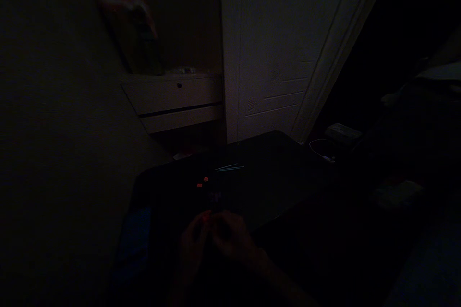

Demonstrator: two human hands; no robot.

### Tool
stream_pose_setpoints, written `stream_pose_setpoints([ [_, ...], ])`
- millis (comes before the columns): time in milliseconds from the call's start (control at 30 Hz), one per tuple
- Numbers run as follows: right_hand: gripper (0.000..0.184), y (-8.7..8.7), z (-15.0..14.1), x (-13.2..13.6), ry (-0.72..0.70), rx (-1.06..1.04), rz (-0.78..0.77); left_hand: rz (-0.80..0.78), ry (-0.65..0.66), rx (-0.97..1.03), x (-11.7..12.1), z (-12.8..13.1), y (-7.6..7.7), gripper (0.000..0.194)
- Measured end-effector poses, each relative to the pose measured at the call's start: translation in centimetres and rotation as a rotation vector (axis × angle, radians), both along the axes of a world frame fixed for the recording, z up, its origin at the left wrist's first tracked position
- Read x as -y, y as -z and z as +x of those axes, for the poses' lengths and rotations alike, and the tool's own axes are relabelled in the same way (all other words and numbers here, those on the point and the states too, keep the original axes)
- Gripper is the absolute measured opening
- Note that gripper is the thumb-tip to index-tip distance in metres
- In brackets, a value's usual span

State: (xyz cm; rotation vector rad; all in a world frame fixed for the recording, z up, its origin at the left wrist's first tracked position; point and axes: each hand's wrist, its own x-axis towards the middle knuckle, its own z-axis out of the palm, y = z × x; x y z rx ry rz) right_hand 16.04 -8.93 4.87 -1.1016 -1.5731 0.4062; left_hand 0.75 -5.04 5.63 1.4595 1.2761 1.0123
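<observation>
Red in the gloom, a small piece [206, 216] of unclear shape seems pinched at the fingertips of the left hand [193, 234]; the right hand [231, 232] curls close beside it, its own grip too dark to tell. Farther out on the black tabletop [273, 177] lie two small orange-red pieces [199, 185] and thin pale sticks [231, 169]. Poor light could make a misjudged pinch drop the small piece

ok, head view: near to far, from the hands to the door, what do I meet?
Left hand and right hand together → faint purplish bits → two small red pieces → thin pale sticks → door.
</observation>
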Motion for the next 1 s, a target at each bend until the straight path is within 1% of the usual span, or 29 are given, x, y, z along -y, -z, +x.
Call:
stream_pose_setpoints([
  [67, 0.018, -0.3, 0.0, 0.1, -0.006, 0.009, 0.027, 0.013, -0.024, 0.005, 0.0, 0.0, -0.2, 0.059],
  [133, 0.020, -0.6, 0.0, 0.2, -0.004, -0.007, 0.019, 0.011, -0.031, 0.010, 0.2, 0.1, -0.4, 0.059],
  [233, 0.025, -0.7, -0.1, 0.2, -0.028, -0.049, -0.041, 0.000, -0.027, 0.017, 0.4, 0.0, -0.7, 0.056],
  [300, 0.026, -0.8, -0.1, 0.1, -0.050, -0.064, -0.089, 0.021, -0.033, 0.017, 0.4, -0.1, -0.7, 0.053],
  [400, 0.028, -1.0, 0.1, 0.2, -0.109, -0.064, -0.145, 0.057, -0.038, -0.012, 0.3, -0.3, -0.5, 0.047],
  [500, 0.037, -1.5, 0.5, 0.3, -0.195, -0.025, -0.194, 0.076, -0.059, -0.063, 0.2, -0.7, -0.1, 0.041],
  [567, 0.041, -1.8, 0.7, 0.4, -0.245, 0.023, -0.211, 0.088, -0.071, -0.071, 0.2, -0.7, 0.0, 0.039],
  [633, 0.041, -2.0, 0.8, 0.5, -0.275, 0.054, -0.205, 0.085, -0.060, -0.063, 0.2, -0.6, -0.1, 0.038],
  [733, 0.038, -1.7, 0.9, 0.3, -0.256, 0.044, -0.196, 0.047, -0.027, -0.024, 0.2, -0.4, -0.5, 0.039],
  [800, 0.039, -1.3, 1.0, 0.1, -0.228, 0.023, -0.185, 0.031, -0.040, 0.014, 0.2, -0.2, -0.8, 0.038],
  [900, 0.040, -0.7, 1.0, -0.2, -0.227, 0.016, -0.161, 0.010, -0.057, 0.051, 0.2, -0.2, -1.1, 0.034],
  [1000, 0.036, 0.1, 0.8, -0.4, -0.211, 0.020, -0.137, -0.003, -0.014, 0.044, 0.2, -0.4, -1.1, 0.028],
])
